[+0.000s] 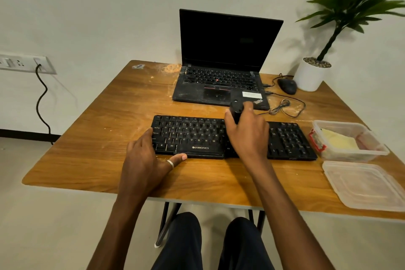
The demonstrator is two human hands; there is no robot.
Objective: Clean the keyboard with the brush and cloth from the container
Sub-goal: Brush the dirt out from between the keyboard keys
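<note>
laptop (221,81) behind keyboard (192,136) | container (341,124) right of keyboard — lid (363,184) before it

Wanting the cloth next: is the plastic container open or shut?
Open. The container has no lid on; the lid lies on the table beside it.

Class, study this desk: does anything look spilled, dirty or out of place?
Yes. Pale powder lies spilled on the table, thickest beside the laptop's rear left corner, and dust speckles the laptop's palm rest. The container's lid lies off, beside it.
</note>
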